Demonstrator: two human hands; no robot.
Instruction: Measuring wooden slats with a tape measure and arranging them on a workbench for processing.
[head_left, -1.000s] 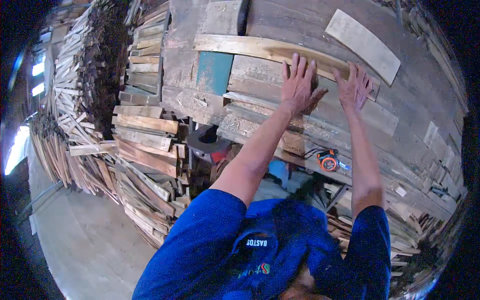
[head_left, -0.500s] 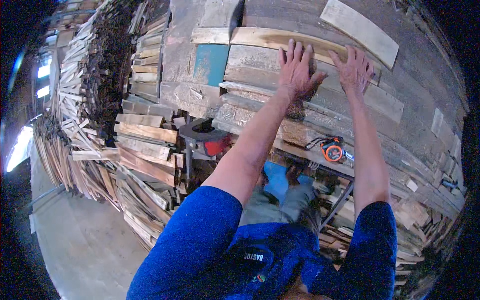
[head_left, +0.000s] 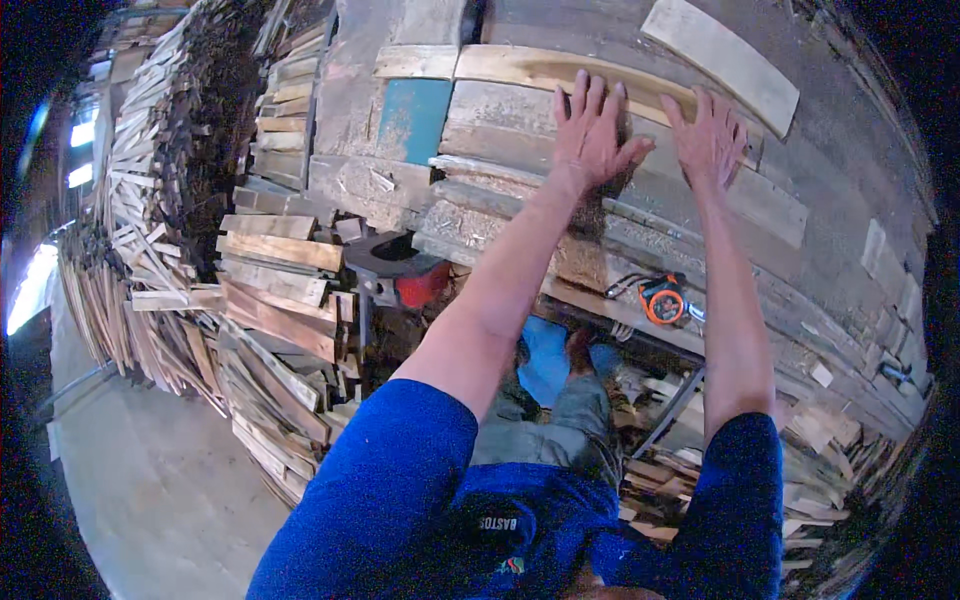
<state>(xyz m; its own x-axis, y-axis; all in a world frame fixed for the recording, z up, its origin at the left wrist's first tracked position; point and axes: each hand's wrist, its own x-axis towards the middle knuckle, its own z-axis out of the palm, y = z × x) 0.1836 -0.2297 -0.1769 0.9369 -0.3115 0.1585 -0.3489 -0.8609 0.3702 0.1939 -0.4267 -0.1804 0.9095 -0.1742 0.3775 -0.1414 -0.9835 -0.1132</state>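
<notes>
Pale and long, a board (head_left: 520,66) spanned the upper centre of the frame, and there lay the left hand (head_left: 597,130) and right hand (head_left: 712,145) on it, both open, fingers spread, clutching nothing, above an orange-rimmed round gadget (head_left: 661,302)

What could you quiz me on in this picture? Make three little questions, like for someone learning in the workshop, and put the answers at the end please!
1. Pick one: the fingers of the left hand and right hand lie over
A) a hammer
B) a narrow wooden board
C) a paintbrush

2. True or false: the teal panel is to the right of both hands.

3. Fill in the colour: the person's short sleeves are ____.

Key:
1. B
2. False; it is to their left.
3. Blue
</notes>
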